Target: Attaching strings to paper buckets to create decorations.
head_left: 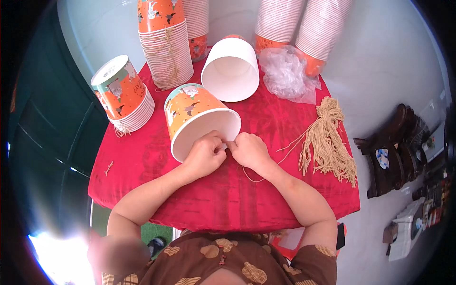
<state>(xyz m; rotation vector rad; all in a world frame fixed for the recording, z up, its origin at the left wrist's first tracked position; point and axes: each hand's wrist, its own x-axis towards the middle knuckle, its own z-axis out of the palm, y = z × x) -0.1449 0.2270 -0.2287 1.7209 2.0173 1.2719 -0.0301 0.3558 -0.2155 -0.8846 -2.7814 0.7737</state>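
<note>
Centrally, hands: the left hand (205,154) and right hand (248,149) were seen meeting at the rim of a paper bucket (199,118) lying on its side mid-table.
Fingers: both sets were curled shut, pinched on the rim; a thin string (251,178) trailed from under the right hand.
Table: a red cloth (228,199) was spread over it.
Right edge: a bundle of tan strings (327,140) was laid there.
Far edge: a second white-lined bucket (232,69), a crumpled plastic bag (287,73) and tall bucket stacks (166,47) were kept there.
Left edge: a short stack (124,95) was set there.
</note>
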